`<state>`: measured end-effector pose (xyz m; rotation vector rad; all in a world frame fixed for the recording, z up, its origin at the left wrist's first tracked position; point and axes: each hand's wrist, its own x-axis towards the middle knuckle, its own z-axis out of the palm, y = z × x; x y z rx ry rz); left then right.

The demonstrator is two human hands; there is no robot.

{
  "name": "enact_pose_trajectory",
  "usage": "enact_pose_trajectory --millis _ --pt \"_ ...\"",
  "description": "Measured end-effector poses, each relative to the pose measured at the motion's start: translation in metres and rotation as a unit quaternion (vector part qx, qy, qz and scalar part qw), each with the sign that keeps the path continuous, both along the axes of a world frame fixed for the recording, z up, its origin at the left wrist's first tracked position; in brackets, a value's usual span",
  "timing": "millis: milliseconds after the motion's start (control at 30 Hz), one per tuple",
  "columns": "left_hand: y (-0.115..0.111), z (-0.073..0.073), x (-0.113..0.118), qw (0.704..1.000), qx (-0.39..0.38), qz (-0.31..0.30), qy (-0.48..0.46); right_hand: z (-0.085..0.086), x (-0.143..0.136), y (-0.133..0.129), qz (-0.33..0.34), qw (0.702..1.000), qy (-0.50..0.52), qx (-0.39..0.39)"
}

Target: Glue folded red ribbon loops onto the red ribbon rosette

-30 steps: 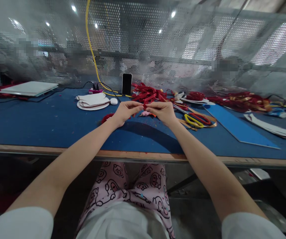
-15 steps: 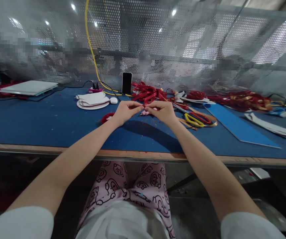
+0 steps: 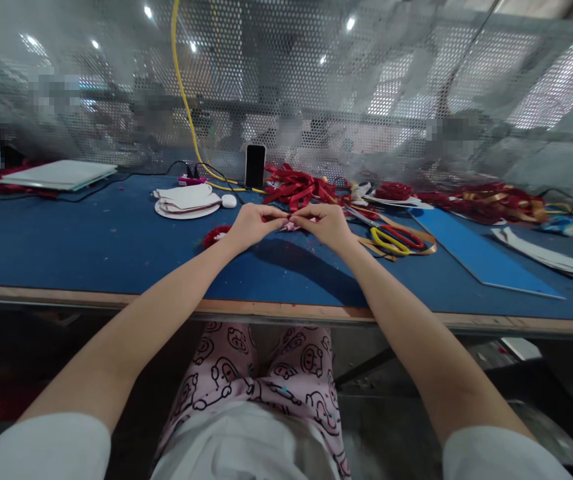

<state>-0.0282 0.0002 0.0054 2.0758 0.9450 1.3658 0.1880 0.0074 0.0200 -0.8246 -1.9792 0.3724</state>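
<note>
Above the blue tabletop, my left hand (image 3: 252, 225) and my right hand (image 3: 327, 224) meet fingertip to fingertip, each in a pinch. A trace of red shows at the fingers, but what they hold is too small and covered to make out. Just beneath the fingertips lies a small pink thing (image 3: 292, 226), partly hidden. A fuzzy red piece (image 3: 215, 236) with a pale middle rests on the table by my left wrist. Beyond the hands is a heap of red ribbon (image 3: 297, 188). Scissors (image 3: 390, 240) with yellow and red handles lie right of my right hand, over gold ribbon (image 3: 429, 241).
A phone (image 3: 255, 167) stands upright at the back. White cut pieces (image 3: 186, 201) and a white mouse-shaped object (image 3: 228, 201) lie to the left. At the right are a blue board (image 3: 481, 253), white strips (image 3: 541, 252) and more red and gold ribbon (image 3: 496, 202). Perforated metal sheeting (image 3: 306, 80) rises behind.
Both hands stay together in nearly the same place, with only slight finger movement. The whole view has shifted a little; nothing on the table has visibly moved.
</note>
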Motion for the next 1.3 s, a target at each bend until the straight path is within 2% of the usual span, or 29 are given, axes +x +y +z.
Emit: enact_pose_trajectory --millis 167,433,600,733,800,1033,1167,1300 --pt "-0.001 0.003 -0.002 1.000 0.004 0.011 0.015 -0.003 0.001 0.005 0.019 0.999 -0.040 0.016" --pt "-0.001 0.005 -0.003 0.999 -0.020 -0.005 0.049 -0.004 0.005 0.008 0.020 0.997 -0.073 0.030" --pt "-0.002 0.006 -0.005 0.995 -0.034 -0.046 0.077 -0.005 0.005 0.009 0.038 0.998 -0.056 0.011" --pt "-0.003 0.011 -0.008 0.992 -0.059 -0.074 0.088 -0.006 0.004 0.009 0.085 0.995 -0.044 -0.003" --pt "-0.002 0.011 -0.009 0.990 -0.081 -0.082 0.079 -0.005 0.003 0.007 0.097 0.994 -0.042 0.004" --pt "0.006 0.003 -0.005 0.982 -0.156 -0.096 -0.040 -0.004 0.002 0.005 0.064 0.997 -0.050 0.001" --pt "0.007 0.003 -0.005 0.979 -0.170 -0.105 -0.051 -0.005 0.002 0.005 0.068 0.996 -0.054 -0.004" --pt "0.005 0.005 -0.008 0.975 -0.177 -0.124 -0.051 -0.003 0.001 0.004 0.110 0.991 -0.071 -0.014"
